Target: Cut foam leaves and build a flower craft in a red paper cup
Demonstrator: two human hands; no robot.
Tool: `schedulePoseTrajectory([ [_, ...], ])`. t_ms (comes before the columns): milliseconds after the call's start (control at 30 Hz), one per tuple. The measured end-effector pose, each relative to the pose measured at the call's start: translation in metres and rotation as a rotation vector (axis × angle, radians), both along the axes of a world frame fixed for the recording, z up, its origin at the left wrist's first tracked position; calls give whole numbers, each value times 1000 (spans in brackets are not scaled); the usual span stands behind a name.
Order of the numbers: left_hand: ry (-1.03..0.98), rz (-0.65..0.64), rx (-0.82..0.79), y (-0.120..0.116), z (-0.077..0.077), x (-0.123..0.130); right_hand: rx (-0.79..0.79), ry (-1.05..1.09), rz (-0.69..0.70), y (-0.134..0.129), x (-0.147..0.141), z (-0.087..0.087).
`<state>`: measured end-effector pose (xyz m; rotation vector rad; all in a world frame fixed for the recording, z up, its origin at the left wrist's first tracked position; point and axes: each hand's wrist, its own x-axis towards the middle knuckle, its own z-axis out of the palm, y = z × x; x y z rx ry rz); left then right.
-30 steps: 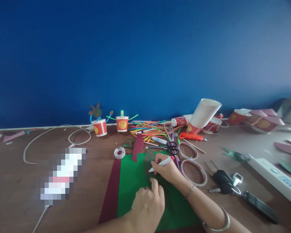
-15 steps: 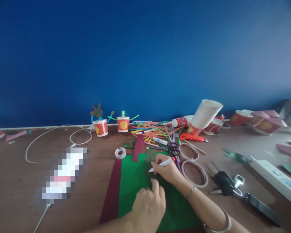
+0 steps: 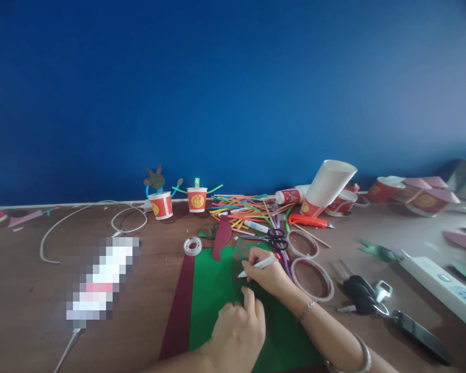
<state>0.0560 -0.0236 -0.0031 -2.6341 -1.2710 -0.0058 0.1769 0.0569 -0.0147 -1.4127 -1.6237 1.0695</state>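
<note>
My right hand [image 3: 266,269] is closed round a white marker [image 3: 262,263] with a red end. The marker's tip is at a dark, mottled curved piece [image 3: 239,252] lying on a green sheet [image 3: 212,290]. My left hand [image 3: 238,326] rests on the sheet just below, its index finger stretched forward and the other fingers bent. The hands partly hide the dark piece, so its full outline cannot be made out. A maroon sheet [image 3: 177,311] shows along the green sheet's left side. A maroon cut-out [image 3: 222,238] overlaps the green sheet's top edge.
Beyond the sheets lie a tape roll [image 3: 192,246], scissors [image 3: 275,239], larger tape rolls [image 3: 312,280] and colourful sticks [image 3: 241,207]. Decorated cups [image 3: 197,201] and a cup stack [image 3: 328,184] stand near the blue wall. Keys [image 3: 361,295] and a power strip [image 3: 445,290] are at right.
The marker's tip has shifted very slightly towards me. Both hands otherwise keep nearly the same position, and the objects around them are unchanged.
</note>
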Motion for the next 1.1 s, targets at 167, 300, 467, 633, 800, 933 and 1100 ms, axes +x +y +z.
schedulePoseTrajectory([
  [167, -15, 6, 26, -1, -2, 0, 13, -10, 2, 0, 0, 0],
  [300, 1, -6, 1, -2, -2, 0, 16, -22, -7, 1, 0, -1],
  [467, 2, 10, 12, -1, -1, 0, -8, -7, -5, 0, 0, 0],
  [633, -4, 6, -2, 0, -1, 0, -6, -23, -13, 0, -1, 3],
  [800, -22, 2, -4, -1, -1, 0, 5, -16, -9, 0, 0, 2],
  [933, -31, -2, 0, -1, -2, -1, 11, -7, -5, 0, 0, 0],
  [1100, -44, -7, 24, -1, -3, 0, -5, 10, -9, 0, 0, 0],
])
